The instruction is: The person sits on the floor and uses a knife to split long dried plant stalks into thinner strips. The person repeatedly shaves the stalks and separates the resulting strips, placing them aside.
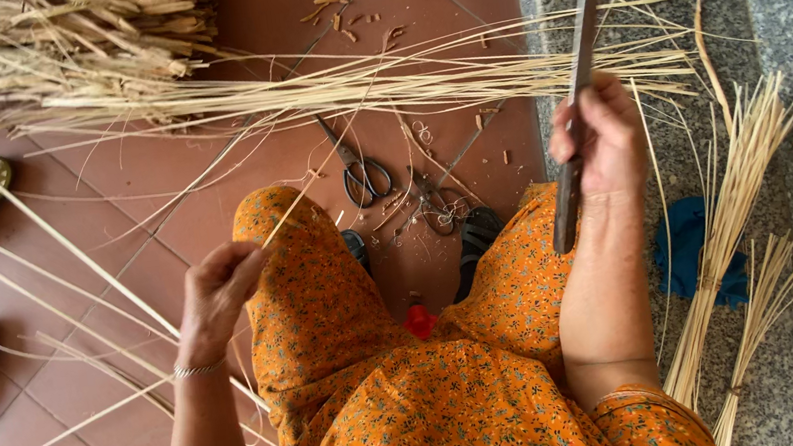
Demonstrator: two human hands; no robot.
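- Right hand (598, 138) closed around a long knife (578, 90), blade pointing up.
- Left hand (216, 296) pinches a thin straw (310, 178).
- Scissors (362, 172) lie on the tiled floor (94, 220).

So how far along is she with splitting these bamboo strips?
Done: thin strips lie spread across the floor tiles, and two bundles lean on the stone step. In hand: the right hand holds a long knife; the left hand pinches one strip. Left: a rough pile.
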